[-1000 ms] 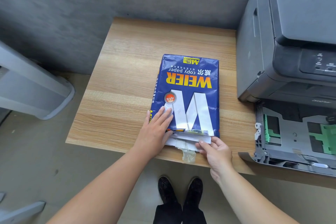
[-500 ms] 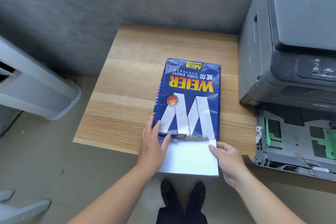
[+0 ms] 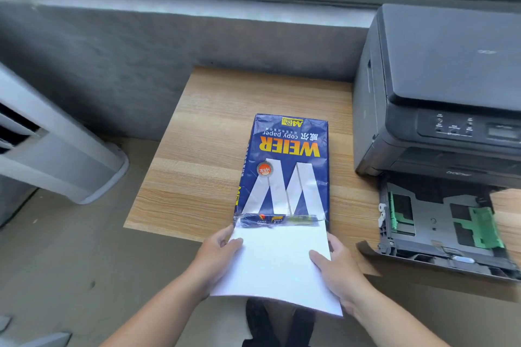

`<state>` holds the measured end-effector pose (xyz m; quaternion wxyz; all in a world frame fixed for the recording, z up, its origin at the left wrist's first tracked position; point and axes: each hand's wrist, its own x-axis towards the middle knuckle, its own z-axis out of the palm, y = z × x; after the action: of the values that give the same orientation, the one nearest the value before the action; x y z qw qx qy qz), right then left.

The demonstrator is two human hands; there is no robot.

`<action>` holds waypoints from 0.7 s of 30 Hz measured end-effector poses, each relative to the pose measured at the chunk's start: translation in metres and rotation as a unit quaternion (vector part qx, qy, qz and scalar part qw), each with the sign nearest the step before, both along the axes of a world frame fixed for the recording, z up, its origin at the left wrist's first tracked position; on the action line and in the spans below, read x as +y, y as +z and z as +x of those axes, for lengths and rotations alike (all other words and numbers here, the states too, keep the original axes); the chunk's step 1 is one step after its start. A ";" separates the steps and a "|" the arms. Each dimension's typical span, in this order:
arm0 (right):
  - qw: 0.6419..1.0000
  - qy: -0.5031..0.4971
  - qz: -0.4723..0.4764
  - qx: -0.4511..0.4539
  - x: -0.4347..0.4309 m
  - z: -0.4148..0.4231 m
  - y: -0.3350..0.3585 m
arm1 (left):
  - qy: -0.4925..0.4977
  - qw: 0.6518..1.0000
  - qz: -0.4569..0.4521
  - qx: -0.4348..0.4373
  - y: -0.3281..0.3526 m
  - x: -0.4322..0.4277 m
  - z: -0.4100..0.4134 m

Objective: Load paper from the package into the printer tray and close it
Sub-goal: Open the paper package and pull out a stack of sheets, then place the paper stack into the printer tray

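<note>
White paper is partway out of the blue package, a thin stack held at both side edges. The left hand pinches the left edge, thumb on top and fingers underneath; the right hand clamps the right edge the same way, thumb lying across the sheet. Beyond the grip, the far end of the stack is tucked inside the torn mouth of the package, which lies flat on the wooden table. Toward the person, the near end of the stack hangs past the table edge, unsupported and sagging a little.

Off to the right of the right hand, the printer tray is pulled out and looks empty, its green guides bare; the printer sits behind it.

As a judgement, the task is at an early stage: the package is open and the tray is out, but the stack has yet to clear the wrapper. Carrying it right, seating it between the guides and pushing the tray shut all remain.
</note>
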<state>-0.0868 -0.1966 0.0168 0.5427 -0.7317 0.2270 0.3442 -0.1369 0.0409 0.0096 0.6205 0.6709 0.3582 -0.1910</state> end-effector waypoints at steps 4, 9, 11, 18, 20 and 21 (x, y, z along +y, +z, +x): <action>0.999 0.033 0.016 -0.025 -0.014 -0.035 0.020 | 0.025 0.999 0.015 -0.040 0.010 -0.005 -0.023; 0.996 0.075 0.012 -0.056 -0.049 -0.044 0.046 | 0.068 0.990 0.041 -0.118 0.023 -0.034 -0.062; 0.995 0.079 0.014 -0.067 -0.066 -0.044 0.053 | 0.089 0.985 0.036 -0.141 0.032 -0.050 -0.065; 0.994 0.015 -0.006 -0.112 -0.147 -0.021 0.068 | 0.039 0.984 0.046 -0.168 0.042 -0.131 -0.020; 0.992 0.005 -0.016 -0.128 -0.183 -0.011 0.068 | 0.000 0.982 0.060 -0.180 0.037 -0.168 0.001; 0.990 0.001 -0.018 -0.136 -0.202 -0.005 0.069 | -0.019 0.979 0.066 -0.191 0.034 -0.188 0.012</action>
<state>-0.0920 -0.3981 0.0856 0.5551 -0.7816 0.1567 0.2373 -0.1253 -0.1472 0.0438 0.6281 0.7414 0.2316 -0.0471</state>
